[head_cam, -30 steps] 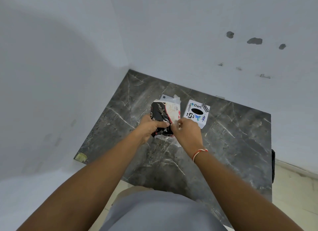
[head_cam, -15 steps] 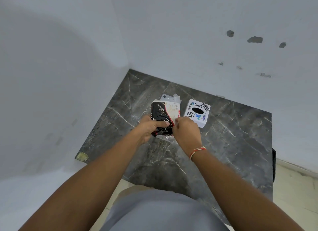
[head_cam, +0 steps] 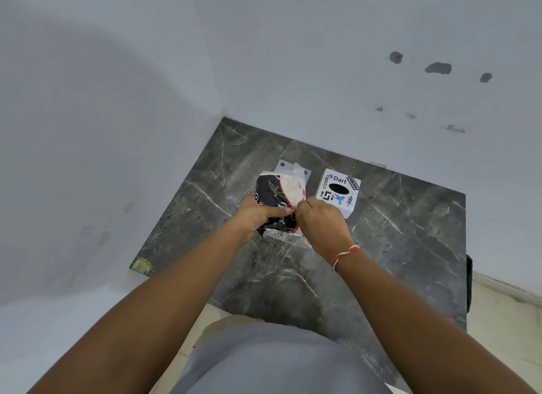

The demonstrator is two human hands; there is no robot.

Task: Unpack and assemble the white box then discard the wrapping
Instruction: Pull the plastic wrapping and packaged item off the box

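Pale walls (head_cam: 308, 56) meet in a corner and take up most of the view, the right-hand one marked by a few dark chipped patches (head_cam: 437, 68). Set into that corner is the dark marbled counter (head_cam: 396, 247) with pale veins, a small yellowish sticker (head_cam: 142, 266) at its near left corner. The person's two bare forearms reach from the bottom of the view over a grey-clothed lap (head_cam: 272, 361) toward the middle of the counter. There the left hand (head_cam: 256, 217) grips a black, cream and red printed packet (head_cam: 278, 200) in clear plastic wrapping (head_cam: 281, 236), its fingers curled around the packet's near left side with the thumb laid across the front. The right hand (head_cam: 319, 223), touching the left at the fingertips, is closed in a pinch on the packet's right edge; whether it holds wrapping alone or the packet as well is unclear. A red and white thread (head_cam: 344, 254) circles the right wrist. A flat white piece (head_cam: 284, 166) with dark holes peeks out behind the packet. Just beside the right hand stands the white box (head_cam: 337, 191), covered in stickers, an oval black opening on top.
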